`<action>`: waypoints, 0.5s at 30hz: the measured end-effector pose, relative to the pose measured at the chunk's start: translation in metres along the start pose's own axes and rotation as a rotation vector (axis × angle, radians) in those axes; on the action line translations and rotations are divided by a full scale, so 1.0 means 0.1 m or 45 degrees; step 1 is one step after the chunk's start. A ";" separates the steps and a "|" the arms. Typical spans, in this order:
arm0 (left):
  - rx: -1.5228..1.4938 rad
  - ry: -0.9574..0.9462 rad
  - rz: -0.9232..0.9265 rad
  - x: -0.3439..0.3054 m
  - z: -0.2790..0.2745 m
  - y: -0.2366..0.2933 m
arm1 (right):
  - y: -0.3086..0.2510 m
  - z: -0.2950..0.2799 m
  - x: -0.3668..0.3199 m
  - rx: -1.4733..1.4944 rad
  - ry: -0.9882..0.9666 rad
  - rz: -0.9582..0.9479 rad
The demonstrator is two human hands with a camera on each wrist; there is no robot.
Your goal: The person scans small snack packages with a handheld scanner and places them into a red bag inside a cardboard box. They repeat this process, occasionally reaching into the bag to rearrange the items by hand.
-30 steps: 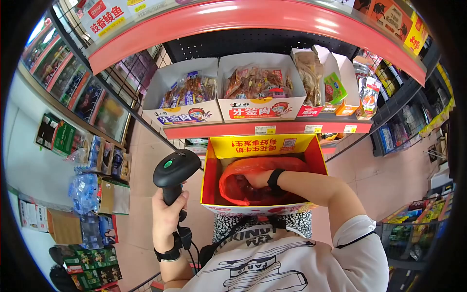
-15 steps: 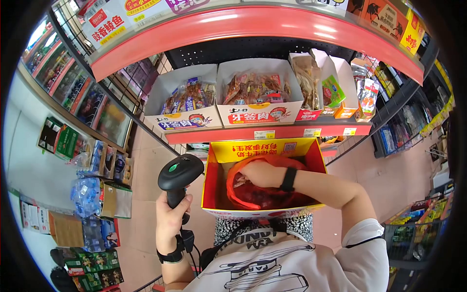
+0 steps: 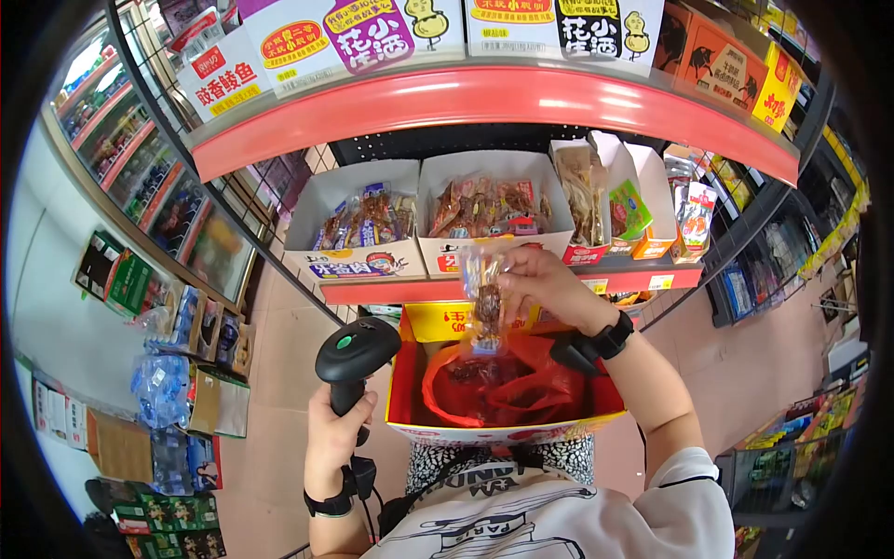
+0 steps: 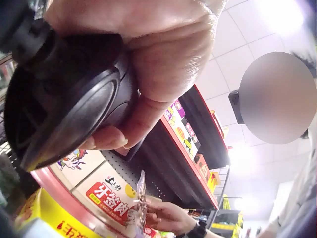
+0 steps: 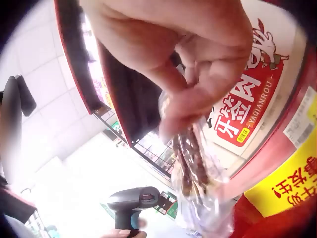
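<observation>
My left hand (image 3: pixel 335 438) grips the handle of a black barcode scanner (image 3: pixel 358 349), which stands upright left of the carton. Between the thumb and fingers of my right hand (image 3: pixel 551 284), a clear snack packet (image 3: pixel 487 312) with brown pieces inside hangs by its upper part. The packet is above a red plastic bag (image 3: pixel 549 377) that lies in a yellow and red carton (image 3: pixel 399 382). In the right wrist view, the packet (image 5: pixel 190 163) dangles below my thumb, its top hidden by the fingers. More dark packets show through the bag's mouth.
Just beyond the carton runs a shelf with a red edge (image 3: pixel 372 291). On it stand a white box (image 3: pixel 349 265) of blue-printed packets and another white box (image 3: pixel 424 219) of brown packets. An upper red shelf edge (image 3: pixel 484 101) juts out overhead. Stacked goods line the left wall.
My right hand has come up out of the red bag with a snack packet and moved forward over the carton. The left hand keeps hold of the scanner. The view has tilted up slightly.
</observation>
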State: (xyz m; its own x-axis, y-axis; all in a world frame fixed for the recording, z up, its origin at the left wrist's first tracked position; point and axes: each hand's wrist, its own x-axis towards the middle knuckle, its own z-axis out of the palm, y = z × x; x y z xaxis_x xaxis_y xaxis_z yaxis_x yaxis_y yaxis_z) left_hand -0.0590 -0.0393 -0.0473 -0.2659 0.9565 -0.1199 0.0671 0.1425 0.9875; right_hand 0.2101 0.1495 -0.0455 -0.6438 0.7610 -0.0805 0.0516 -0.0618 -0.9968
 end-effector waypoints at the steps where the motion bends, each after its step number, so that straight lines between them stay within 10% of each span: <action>1: 0.000 0.004 0.009 0.00 0.01 0.01 | 0.00 0.00 0.00 0.049 0.118 -0.073; 15: 0.039 -0.126 0.029 -0.02 0.20 0.13 | 0.11 0.15 0.03 0.226 0.439 -0.233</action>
State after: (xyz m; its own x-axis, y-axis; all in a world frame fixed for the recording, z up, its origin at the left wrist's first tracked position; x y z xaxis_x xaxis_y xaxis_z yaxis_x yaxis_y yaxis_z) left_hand -0.0381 -0.0346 -0.0366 -0.1676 0.9799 -0.1081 0.1017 0.1263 0.9868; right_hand 0.1971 0.1410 -0.0570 -0.3354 0.9393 0.0724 -0.1914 0.0073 -0.9815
